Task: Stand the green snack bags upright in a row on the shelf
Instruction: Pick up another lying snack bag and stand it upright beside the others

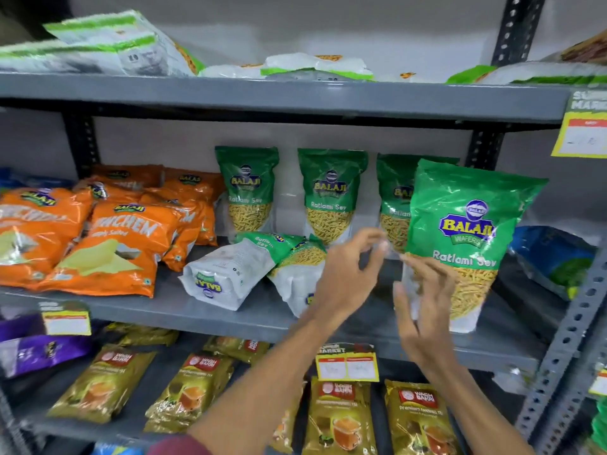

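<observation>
Grey metal shelf [230, 318] w/ the middle level holding most of the action. Biggest thing in view is the front green snack bag [466, 224], Balaji Ratlami Sev, upright near the shelf's front right, a bit tilted, covering part of another green bag [392, 192] behind it. Two more green bags stand upright at the back wall, one left [247, 188] and one center [331, 195], w/ gaps between them. Two green bags are still lying flat in front of those: one showing its white back [226, 274], the other [295, 274] just beside it, partly behind the left forearm. Pile of orange chip bags [108, 244] sits to the left, apart from the green ones. Right hand [423, 310] is at the front bag's lower left edge, fingers spread, fingertips touching the clear bottom part, not clamped on it afaict. Left hand [348, 274] hovers just left of that bag, fingers loosely curled and apart, holding nothing; motion blur on the tips.
</observation>
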Available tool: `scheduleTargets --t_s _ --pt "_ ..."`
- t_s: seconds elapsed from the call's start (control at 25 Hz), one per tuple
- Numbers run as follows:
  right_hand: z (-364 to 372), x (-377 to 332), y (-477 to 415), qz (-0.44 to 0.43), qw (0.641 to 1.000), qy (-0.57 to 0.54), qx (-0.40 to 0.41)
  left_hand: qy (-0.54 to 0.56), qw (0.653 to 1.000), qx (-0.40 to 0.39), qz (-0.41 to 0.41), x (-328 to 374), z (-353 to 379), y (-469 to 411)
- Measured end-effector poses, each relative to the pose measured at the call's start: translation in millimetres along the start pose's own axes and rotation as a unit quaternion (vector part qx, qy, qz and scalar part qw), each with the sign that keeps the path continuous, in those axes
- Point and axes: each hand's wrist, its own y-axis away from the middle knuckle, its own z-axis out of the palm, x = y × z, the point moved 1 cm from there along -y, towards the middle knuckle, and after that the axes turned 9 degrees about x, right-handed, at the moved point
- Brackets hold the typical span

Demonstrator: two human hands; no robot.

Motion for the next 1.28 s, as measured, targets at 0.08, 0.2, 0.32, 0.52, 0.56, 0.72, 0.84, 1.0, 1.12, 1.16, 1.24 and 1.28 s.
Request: scheduleTargets --t_s 0.08,0.2,0.32,0.52,0.56,0.72,0.84,1.0,1.12,1.16,1.24,1.28 --pt "41.9 -34.3 -21.6 0.002 0.999 -0.052 0.009 -0.034 0.999 0.033 0.002 -5.2 -47.9 -27.6" --pt "104.0 -75.1 -41.0 0.038 0.995 -0.074 -0.047 -0.08 0.992 0.089 -0.049 -38.0 -122.0 -58.1" --pt "161.4 -99.2 -46.5 0.138 0.971 0.009 -0.196 -0.171 0.967 0.092 -0.163 -81.8 -183.6 -75.3" --pt "218.5 -104.3 -32.1 0.217 0.872 0.247 -0.363 -0.307 0.88 -0.066 -0.357 -145.4 -229.0 -73.5" --pt "225.7 -105.4 -29.7 0.239 0.861 0.243 -0.377 -0.304 0.87 -0.089 -0.377 -155.1 -232.1 -73.0" --pt "243.8 -103.3 -31.6 0.315 0.85 0.17 -0.386 -0.262 0.876 -0.095 -0.394 -175.1 -236.0 -75.2" --pt "250.9 -96.4 -28.0 0.352 0.865 0.093 -0.344 -0.185 0.906 -0.05 -0.378 -186.4 -239.2 -72.2" --pt "266.8 -79.5 -19.4 0.341 0.9 0.035 -0.268 -0.079 0.943 0.016 -0.323 -188.9 -237.8 -72.8" --pt "276.5 -71.3 -16.8 0.286 0.933 0.044 -0.215 -0.048 0.961 0.037 -0.268 -188.6 -235.7 -77.6" --pt "278.6 -69.3 -15.1 0.271 0.94 0.05 -0.199 -0.055 0.966 0.039 -0.248 -191.1 -234.6 -78.4" --pt "282.3 -66.3 -9.6 0.245 0.95 0.064 -0.18 -0.072 0.974 0.044 -0.211 -196.4 -231.8 -76.4" --pt "284.9 -64.3 -6.1 0.236 0.953 0.07 -0.174 -0.076 0.976 0.051 -0.196 -200.0 -230.5 -74.5"
